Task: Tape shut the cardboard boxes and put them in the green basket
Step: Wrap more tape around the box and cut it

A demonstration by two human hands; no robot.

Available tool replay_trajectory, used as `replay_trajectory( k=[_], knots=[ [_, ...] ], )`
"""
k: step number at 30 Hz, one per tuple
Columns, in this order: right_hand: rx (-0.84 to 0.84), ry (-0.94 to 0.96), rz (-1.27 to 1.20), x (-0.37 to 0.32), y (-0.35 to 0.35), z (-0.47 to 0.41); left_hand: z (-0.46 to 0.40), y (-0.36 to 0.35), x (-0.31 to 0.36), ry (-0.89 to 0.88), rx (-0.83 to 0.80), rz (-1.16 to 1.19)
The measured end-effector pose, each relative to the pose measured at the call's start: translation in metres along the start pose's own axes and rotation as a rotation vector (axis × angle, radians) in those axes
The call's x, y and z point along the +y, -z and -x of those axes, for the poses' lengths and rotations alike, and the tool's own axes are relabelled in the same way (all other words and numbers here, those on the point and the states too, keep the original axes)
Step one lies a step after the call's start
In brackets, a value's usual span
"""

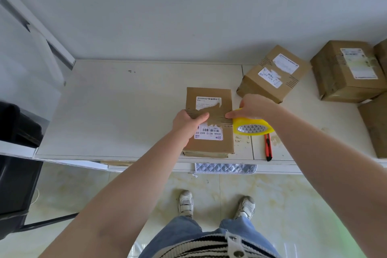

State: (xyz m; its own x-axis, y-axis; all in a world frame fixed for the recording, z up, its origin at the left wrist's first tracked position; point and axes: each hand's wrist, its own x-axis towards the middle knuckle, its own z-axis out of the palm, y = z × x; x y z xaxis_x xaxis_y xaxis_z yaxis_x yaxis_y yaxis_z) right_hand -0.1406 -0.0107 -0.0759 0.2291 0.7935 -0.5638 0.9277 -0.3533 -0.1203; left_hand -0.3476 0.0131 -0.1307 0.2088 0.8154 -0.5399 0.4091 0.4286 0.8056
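Cardboard box [210,122], flat and upright-rectangular, lies on the white tabletop [117,111] near its front edge, two torn white shipping labels on its top face, a band of tape across the middle seam between them. Left hand [187,120] rests on the box's left side over that seam, thumb laid flat along the tape, fingers wrapped round the left edge so the box is held down. Right hand [250,107] grips the yellow tape roll [252,127] just off the box's right edge; its fingers are curled over the roll, thumb pointing left and pressing on the box top at the seam's right end. Roll stands tilted, its open core facing the camera. Red utility knife [268,147] lies on the tabletop just in front of the roll, blade end toward the front edge, well right of the box. Three more brown boxes sit farther back right: one skewed box [272,73] with torn labels just behind the right hand, a bigger one [345,71] beyond it, another [374,125] cut off at the right frame edge. Green basket is out of frame. Quilted grey cloth [225,168] hangs below the tabletop's front edge. Dark bin [14,174] at far left on the floor.
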Motion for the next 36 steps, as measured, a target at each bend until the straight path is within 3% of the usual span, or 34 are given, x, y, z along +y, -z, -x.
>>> replay_trajectory(
  k=[4, 7, 9, 12, 14, 21, 29, 32, 36],
  knots=[
    [0.033, 0.034, 0.08, 0.001, 0.037, 0.016, 0.009, -0.006, 0.0, 0.129, -0.124, 0.279],
    [0.007, 0.067, 0.207, -0.01, 0.058, 0.024, 0.019, -0.017, -0.002, 0.168, -0.16, 0.334],
    [0.004, 0.043, 0.295, -0.019, 0.061, 0.026, 0.021, -0.022, -0.003, 0.034, -0.065, 0.2],
    [0.022, 0.015, 0.344, -0.031, 0.061, 0.03, 0.026, -0.026, 0.008, -0.326, 0.097, -0.189],
    [0.051, 0.039, 0.335, -0.04, 0.058, 0.032, 0.027, -0.034, 0.015, -0.439, 0.094, -0.278],
    [0.111, 0.206, 0.073, -0.057, 0.077, 0.046, 0.014, -0.025, 0.006, -0.32, 0.092, -0.284],
    [0.253, 0.2, 0.341, -0.065, 0.081, 0.065, 0.015, -0.015, 0.006, -0.299, 0.067, -0.242],
    [0.216, 0.193, 0.325, -0.061, 0.079, 0.059, 0.014, -0.007, 0.004, -0.287, 0.04, -0.197],
    [0.051, 0.263, 0.038, -0.044, 0.072, 0.055, 0.021, 0.014, 0.001, -0.111, -0.096, 0.049]
  ],
)
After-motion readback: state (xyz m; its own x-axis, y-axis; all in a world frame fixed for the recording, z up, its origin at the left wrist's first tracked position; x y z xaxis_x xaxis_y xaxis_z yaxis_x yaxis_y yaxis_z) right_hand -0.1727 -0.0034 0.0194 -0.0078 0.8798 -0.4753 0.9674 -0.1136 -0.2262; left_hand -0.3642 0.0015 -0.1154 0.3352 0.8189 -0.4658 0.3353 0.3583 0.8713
